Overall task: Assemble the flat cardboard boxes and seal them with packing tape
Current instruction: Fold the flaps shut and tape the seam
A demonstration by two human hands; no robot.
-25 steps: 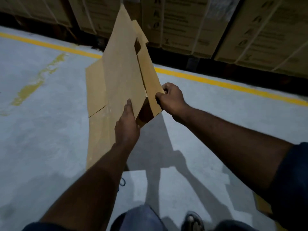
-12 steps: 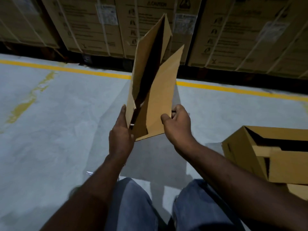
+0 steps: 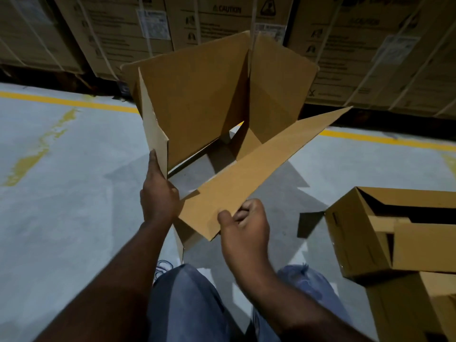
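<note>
Squaring up a cardboard box (image 3: 197,99), by the look of it. Held in the air above the concrete floor (image 3: 61,193), out in front of the knees (image 3: 187,292), with its open end tipped toward the camera so the inside shows. Through the far end, a gap down onto the floor, so the flaps there are judged not yet folded shut. No tape on any seam in view.

With the left hand (image 3: 159,201), grips the box's left wall at its near lower corner, forefinger laid straight up the cut edge and the other fingers hidden behind the board. Probably there to pin that side in place.

With the right hand (image 3: 244,225), pinches the corner of the near long panel (image 3: 259,174), thumb on top and fingers curled under. Drawn out to the right and low, most likely to spread the flat sleeve into a rectangle against the left hand's hold.

Toward the floor's right edge, two more brown boxes (image 3: 370,225), already opened out, touching each other and well apart from the held one. Along the floor's far edge, beyond a yellow line (image 3: 69,102), stacked strapped cartons (image 3: 123,33). No tape roll in sight.

Still to do, judging from this: fold one end closed, then tape.
</note>
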